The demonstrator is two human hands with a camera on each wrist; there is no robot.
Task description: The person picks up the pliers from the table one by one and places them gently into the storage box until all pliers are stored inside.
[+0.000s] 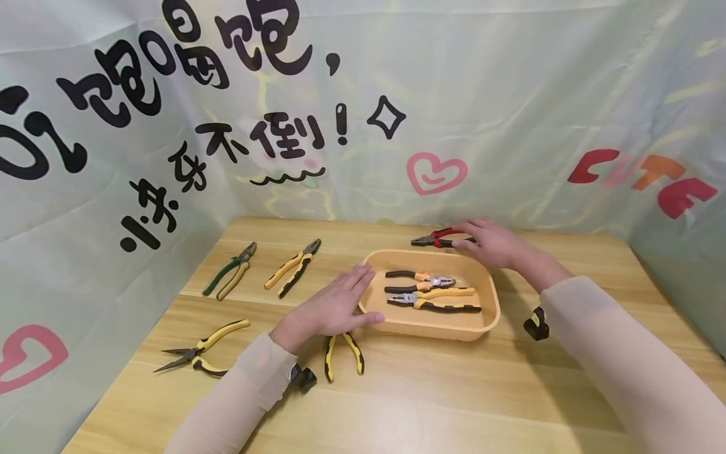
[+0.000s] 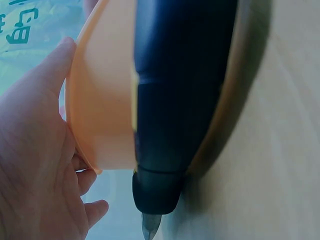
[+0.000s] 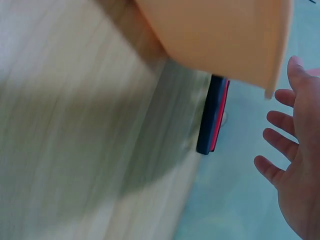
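My left hand (image 1: 340, 301) rests against the left end of an orange plastic basket (image 1: 437, 329), fingers extended, thumb along its front rim. In the left wrist view, thumb and fingers touch the rim of the basket (image 2: 100, 90). Inside lie pliers with orange-and-black handles (image 1: 416, 282) and pliers with yellow-and-black handles (image 1: 448, 302). Behind the basket my right hand (image 1: 490, 244) hovers over red-and-black pliers (image 1: 433, 239), partly covering their handles. The right wrist view shows loosely bent fingers apart from those pliers (image 3: 214, 115).
To the left lie green-and-yellow pliers (image 1: 227, 274), yellow-and-black pliers (image 1: 293, 268) and long-nose pliers (image 1: 198, 350). Another yellow-handled pair (image 1: 353, 353) sits below my left hand, its head hidden. A printed curtain (image 1: 499, 113) encloses the wooden table (image 1: 425, 403).
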